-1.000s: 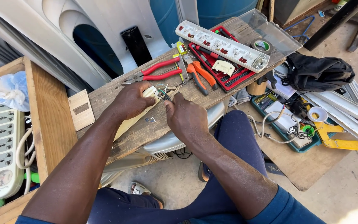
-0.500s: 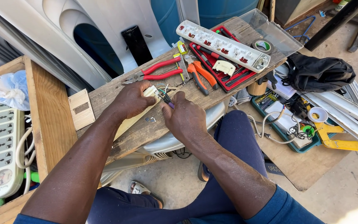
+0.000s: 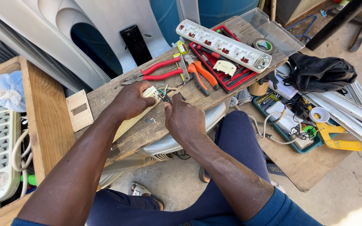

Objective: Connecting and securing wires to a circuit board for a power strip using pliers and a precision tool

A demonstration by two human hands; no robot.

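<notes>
Cream plastic, a small socket part [image 3: 150, 91], is pinned to the plank desk [image 3: 139, 132] under the closed left hand [image 3: 131, 100]. The right hand [image 3: 184, 118] is pinched shut on thin wires [image 3: 164, 93] at its edge, so wiring seems to be in hand; fine fingertip control would be called for next. Red pliers [image 3: 158, 71], orange cutters [image 3: 201, 73] and a white power strip [image 3: 223, 44] are crowded just beyond, near enough to be knocked.

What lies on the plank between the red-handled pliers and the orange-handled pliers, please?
In the head view, a small yellow-and-grey hand tool lies between the red-handled pliers and the orange-handled pliers, roughly upright on the wooden plank; I cannot tell its exact kind.
</notes>
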